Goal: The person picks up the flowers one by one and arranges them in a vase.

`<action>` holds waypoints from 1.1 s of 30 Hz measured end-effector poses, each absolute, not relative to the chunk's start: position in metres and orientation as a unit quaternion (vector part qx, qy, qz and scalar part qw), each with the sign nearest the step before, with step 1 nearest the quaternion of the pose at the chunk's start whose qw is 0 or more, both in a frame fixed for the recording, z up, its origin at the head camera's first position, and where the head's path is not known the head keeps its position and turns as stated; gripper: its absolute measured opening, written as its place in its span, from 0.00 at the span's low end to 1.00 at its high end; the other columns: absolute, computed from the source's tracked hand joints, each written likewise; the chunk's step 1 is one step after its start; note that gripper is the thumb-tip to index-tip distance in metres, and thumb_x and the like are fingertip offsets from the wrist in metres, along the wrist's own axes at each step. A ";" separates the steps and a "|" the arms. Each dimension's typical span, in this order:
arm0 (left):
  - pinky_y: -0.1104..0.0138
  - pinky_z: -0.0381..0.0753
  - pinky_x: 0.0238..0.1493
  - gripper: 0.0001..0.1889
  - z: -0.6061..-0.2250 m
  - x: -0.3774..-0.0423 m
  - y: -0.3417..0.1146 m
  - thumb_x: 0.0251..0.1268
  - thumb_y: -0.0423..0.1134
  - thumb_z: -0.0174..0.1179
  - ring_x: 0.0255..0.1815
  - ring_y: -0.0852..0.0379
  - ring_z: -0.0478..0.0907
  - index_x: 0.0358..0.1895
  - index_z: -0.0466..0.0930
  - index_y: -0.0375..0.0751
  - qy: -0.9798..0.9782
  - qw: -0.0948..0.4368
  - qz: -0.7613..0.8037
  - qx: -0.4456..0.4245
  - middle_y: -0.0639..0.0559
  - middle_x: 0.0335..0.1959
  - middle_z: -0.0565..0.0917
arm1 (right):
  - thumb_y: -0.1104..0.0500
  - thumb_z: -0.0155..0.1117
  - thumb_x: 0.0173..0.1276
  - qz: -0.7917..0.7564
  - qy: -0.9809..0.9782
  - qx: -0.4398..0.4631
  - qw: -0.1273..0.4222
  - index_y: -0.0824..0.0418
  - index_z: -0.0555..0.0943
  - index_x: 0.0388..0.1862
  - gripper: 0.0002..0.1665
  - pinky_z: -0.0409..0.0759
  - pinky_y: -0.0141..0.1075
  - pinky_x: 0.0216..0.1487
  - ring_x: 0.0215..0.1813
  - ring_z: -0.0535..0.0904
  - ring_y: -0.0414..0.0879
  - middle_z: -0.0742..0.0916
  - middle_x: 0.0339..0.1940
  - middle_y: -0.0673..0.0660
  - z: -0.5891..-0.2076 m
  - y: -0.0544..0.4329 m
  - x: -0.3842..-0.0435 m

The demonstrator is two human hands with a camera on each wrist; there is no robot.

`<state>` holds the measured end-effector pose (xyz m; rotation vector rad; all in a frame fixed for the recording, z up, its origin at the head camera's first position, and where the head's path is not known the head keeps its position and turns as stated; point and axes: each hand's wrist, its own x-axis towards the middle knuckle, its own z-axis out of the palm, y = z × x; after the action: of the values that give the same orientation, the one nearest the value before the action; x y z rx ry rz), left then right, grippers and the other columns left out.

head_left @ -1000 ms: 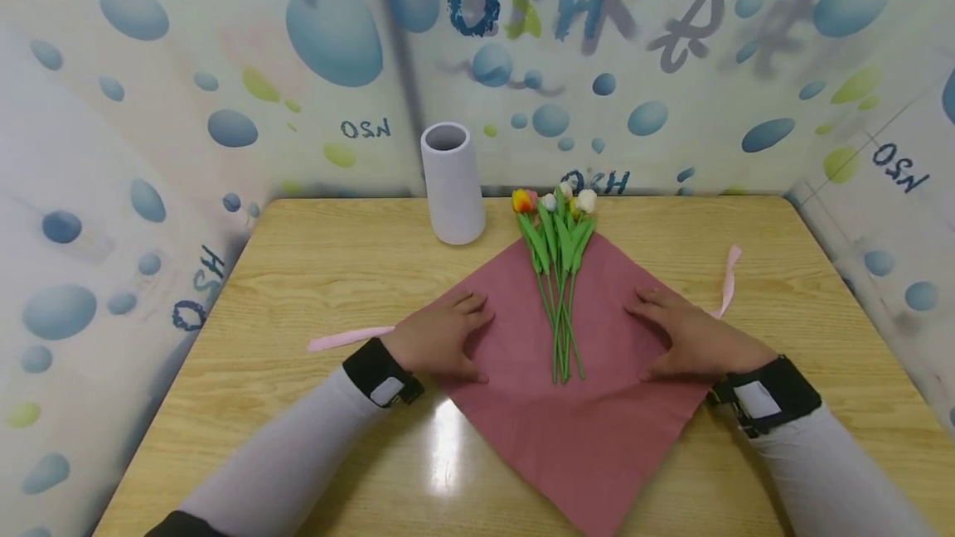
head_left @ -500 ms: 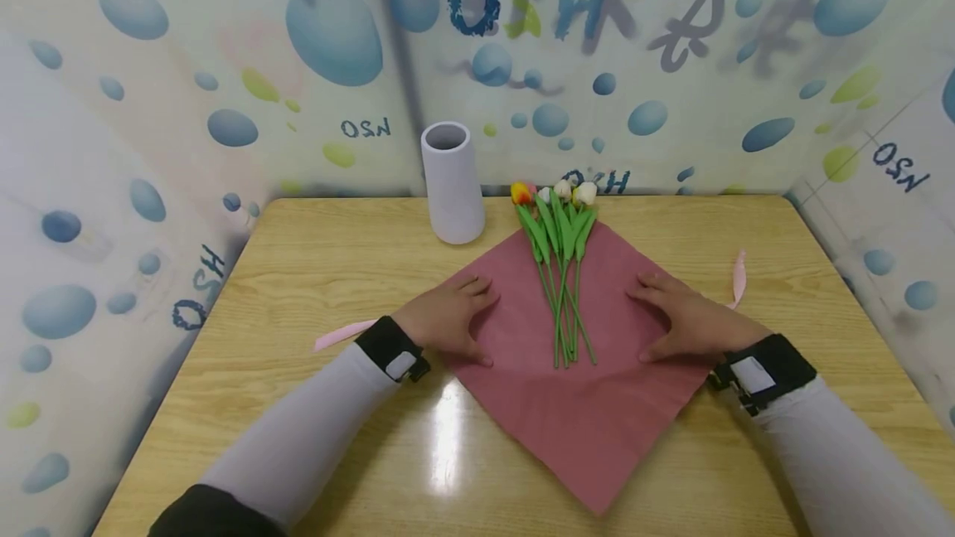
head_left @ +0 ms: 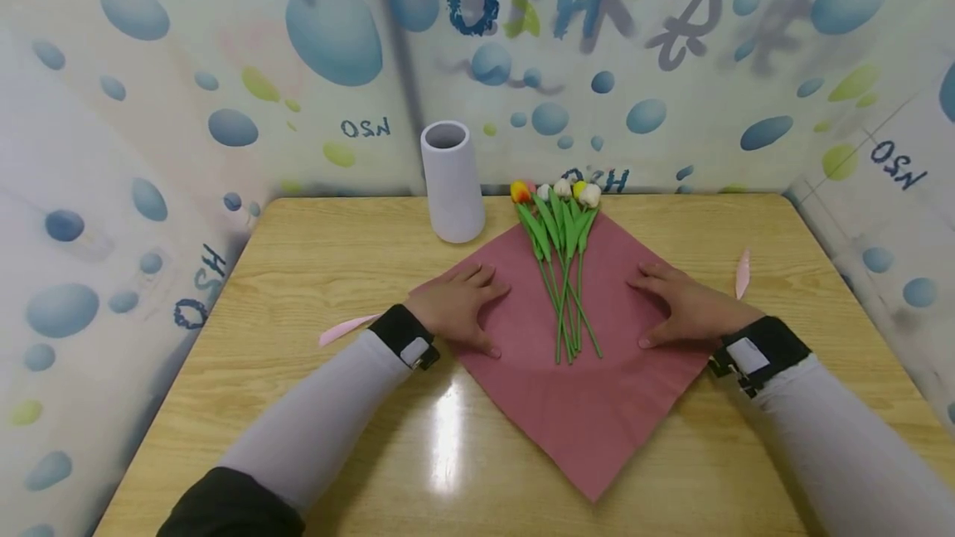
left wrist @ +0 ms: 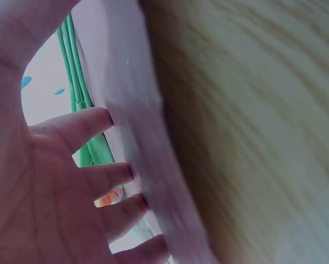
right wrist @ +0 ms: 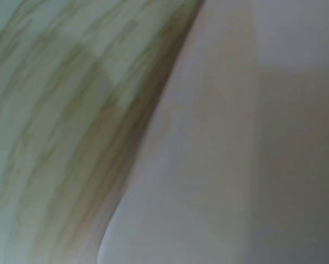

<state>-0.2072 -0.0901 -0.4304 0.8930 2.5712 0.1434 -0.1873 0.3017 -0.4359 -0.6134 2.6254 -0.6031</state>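
A dusky pink sheet of wrapping paper (head_left: 578, 413) lies diamond-wise on the table. Across its far corner rests a bunch of artificial tulips (head_left: 565, 247), with orange, white and yellow heads and crossed green stems. My left hand (head_left: 457, 309) rests on the sheet's left side, fingers spread. In the left wrist view, its fingertips (left wrist: 140, 202) touch the sheet near its edge. On the sheet's right side lies my right hand (head_left: 690, 305), thumb and fingers apart. Pink ribbon ends show left (head_left: 346, 328) and right (head_left: 742, 273); the middle is hidden. The right wrist view is blurred, without clear fingers.
A white vase (head_left: 453, 189) stands upright at the back of the wooden table (head_left: 336, 247), left of the tulips. Behind the table hangs a patterned backdrop (head_left: 552, 40), and similar walls rise at both sides.
Both hands have moved forward, the left also rightward, and the wrapping paper has slid away from me. The tulip stems have shifted forward and fanned out slightly. The vase has stayed put.
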 end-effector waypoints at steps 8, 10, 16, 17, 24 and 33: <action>0.52 0.54 0.84 0.56 -0.435 -0.214 -0.087 0.52 0.72 0.71 0.88 0.44 0.42 0.83 0.58 0.57 0.923 0.217 0.053 0.313 0.45 0.87 0.49 | 0.42 0.81 0.58 -0.165 0.941 -0.234 0.183 0.72 0.68 0.76 0.56 0.71 0.64 0.70 0.75 0.66 0.74 0.70 0.76 0.76 -0.417 0.302 -0.181; 0.52 0.54 0.84 0.56 -0.436 -0.216 -0.087 0.52 0.72 0.71 0.88 0.44 0.42 0.83 0.58 0.57 0.924 0.214 0.051 0.314 0.46 0.87 0.49 | 0.42 0.79 0.61 -0.161 0.941 -0.236 0.183 0.71 0.67 0.77 0.55 0.74 0.62 0.68 0.73 0.70 0.71 0.74 0.74 0.74 -0.402 0.300 -0.176; 0.52 0.53 0.84 0.56 -0.434 -0.220 -0.088 0.53 0.70 0.72 0.88 0.43 0.42 0.83 0.58 0.55 0.923 0.216 0.064 0.313 0.44 0.87 0.49 | 0.40 0.78 0.61 -0.175 0.944 -0.229 0.158 0.60 0.63 0.82 0.57 0.71 0.67 0.68 0.74 0.73 0.66 0.75 0.76 0.67 -0.359 0.286 -0.162; 0.52 0.53 0.84 0.56 -0.433 -0.221 -0.088 0.53 0.69 0.73 0.88 0.43 0.42 0.83 0.58 0.54 0.923 0.216 0.065 0.313 0.43 0.87 0.49 | 0.40 0.78 0.62 -0.180 0.944 -0.231 0.155 0.60 0.64 0.82 0.56 0.71 0.67 0.68 0.74 0.73 0.65 0.75 0.76 0.66 -0.357 0.283 -0.161; 0.51 0.53 0.84 0.56 -0.431 -0.223 -0.086 0.53 0.68 0.73 0.88 0.43 0.41 0.83 0.58 0.54 0.922 0.224 0.069 0.310 0.43 0.87 0.48 | 0.41 0.78 0.62 -0.153 0.944 -0.254 0.141 0.65 0.72 0.75 0.50 0.76 0.58 0.68 0.71 0.75 0.63 0.77 0.73 0.68 -0.397 0.267 -0.167; 0.51 0.53 0.84 0.56 -0.431 -0.225 -0.082 0.54 0.70 0.72 0.88 0.43 0.41 0.84 0.56 0.55 0.922 0.223 0.056 0.313 0.43 0.87 0.48 | 0.35 0.80 0.54 -0.170 0.953 -0.198 0.154 0.60 0.71 0.78 0.58 0.72 0.64 0.71 0.79 0.62 0.72 0.67 0.79 0.73 -0.437 0.265 -0.171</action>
<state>-0.2252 -0.0821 -0.4313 0.8641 2.5448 0.1556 -0.1715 0.2650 -0.4369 -0.5665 2.7318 -0.4867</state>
